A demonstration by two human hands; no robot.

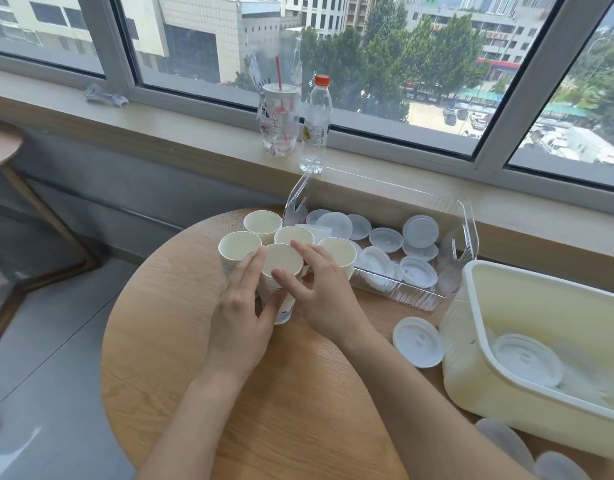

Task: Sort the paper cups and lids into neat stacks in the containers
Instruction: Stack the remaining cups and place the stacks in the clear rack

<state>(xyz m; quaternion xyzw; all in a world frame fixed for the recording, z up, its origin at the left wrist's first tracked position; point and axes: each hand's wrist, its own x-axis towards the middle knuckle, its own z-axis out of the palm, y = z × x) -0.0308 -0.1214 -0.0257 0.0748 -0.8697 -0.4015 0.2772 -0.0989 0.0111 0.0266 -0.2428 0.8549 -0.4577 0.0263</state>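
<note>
Head view, then — what's being held?

— A ribbed white paper cup (281, 271), raised above the round wooden table (180, 341) in front of four more cups (262, 221). The left hand (241, 306) curls round its side; the right hand (319, 292) pinches the rim, thumb against forefinger.

— Which step?

— Gathering cups into one stack, I'd judge. Next it wants nesting squarely into another cup, mouths lined up.

— And the lids?

— Thin, round, translucent plastic. Most lie loose in the clear ridged container (468, 237); one lid (418, 341) lies on the table, another inside the smooth cream bin (478, 344).
</note>
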